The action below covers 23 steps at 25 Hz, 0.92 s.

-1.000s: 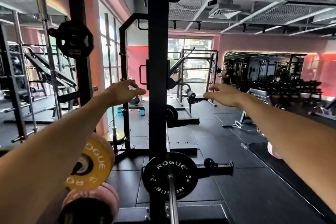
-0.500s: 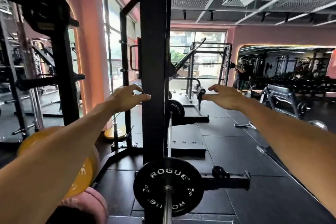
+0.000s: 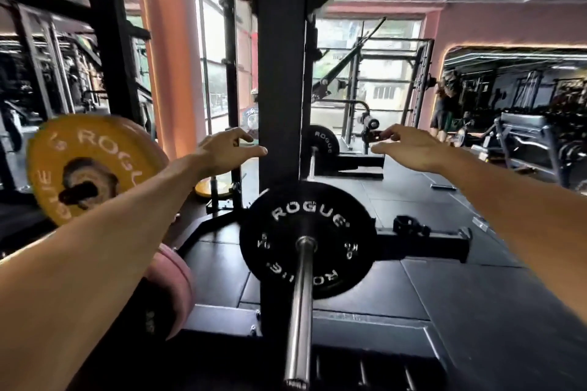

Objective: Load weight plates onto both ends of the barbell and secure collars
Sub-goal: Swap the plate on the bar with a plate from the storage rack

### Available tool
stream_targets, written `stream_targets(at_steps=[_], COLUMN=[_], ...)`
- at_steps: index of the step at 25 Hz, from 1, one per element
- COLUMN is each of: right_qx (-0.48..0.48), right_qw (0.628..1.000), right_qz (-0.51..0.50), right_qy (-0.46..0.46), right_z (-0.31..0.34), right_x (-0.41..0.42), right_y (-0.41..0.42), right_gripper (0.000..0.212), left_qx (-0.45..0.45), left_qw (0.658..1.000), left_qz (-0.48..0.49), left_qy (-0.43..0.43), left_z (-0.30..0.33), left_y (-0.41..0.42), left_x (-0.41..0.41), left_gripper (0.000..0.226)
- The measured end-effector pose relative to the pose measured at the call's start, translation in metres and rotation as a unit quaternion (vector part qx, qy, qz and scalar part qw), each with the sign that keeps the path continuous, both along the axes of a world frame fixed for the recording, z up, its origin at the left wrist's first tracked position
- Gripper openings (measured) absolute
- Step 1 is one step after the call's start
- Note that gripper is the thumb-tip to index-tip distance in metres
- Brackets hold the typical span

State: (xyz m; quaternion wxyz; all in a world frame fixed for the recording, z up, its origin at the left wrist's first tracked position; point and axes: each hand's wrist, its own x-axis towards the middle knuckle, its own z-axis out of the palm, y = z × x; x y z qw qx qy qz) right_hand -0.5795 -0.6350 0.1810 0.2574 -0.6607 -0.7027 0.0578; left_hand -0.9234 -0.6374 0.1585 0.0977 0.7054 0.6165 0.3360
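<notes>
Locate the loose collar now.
Head view, right of centre: the collar sits on the rack's black base beam, just right of the black Rogue plate.

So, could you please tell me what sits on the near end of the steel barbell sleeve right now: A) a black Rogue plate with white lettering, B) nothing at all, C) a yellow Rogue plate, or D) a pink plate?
A: a black Rogue plate with white lettering sits on the steel barbell sleeve, with bare sleeve in front of it.
</notes>
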Motion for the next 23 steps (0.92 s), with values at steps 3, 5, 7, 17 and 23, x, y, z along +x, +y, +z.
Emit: stream_targets(at_steps=[3,5,7,17,23], right_qx=[-0.018,-0.022,-0.029,-0.042,-0.028], right_qw=[1.0,1.0,0.999,0.998,0.997], right_qz=[0.005,0.001,-0.012,-0.032,-0.035], right_qy=[0.013,0.013,0.02,0.047,0.061], right_z=[-0.078,-0.127,-0.17,-0.25,-0.24], right_x=[0.005,0.008,0.01,0.003,0.016], right_y=[-0.01,-0.02,-0.031,-0.019,0.079], right_gripper=[0.058,0.063,0.07,0.065,0.068], left_qx=[-0.025,-0.031,-0.041,-0.06,-0.053], left_qw=[1.0,0.999,0.999,0.998,0.998], left_qz=[0.003,0.011,0.009,-0.01,0.008], left_qy=[-0.005,-0.007,0.006,-0.015,0.016], left_z=[-0.079,-0.122,-0.157,-0.217,-0.22], left_y=[-0.009,-0.016,-0.026,-0.004,0.091], left_x=[-0.003,-0.004,-0.001,0.001,0.005], left_gripper=[0.061,0.054,0.053,0.091,0.09])
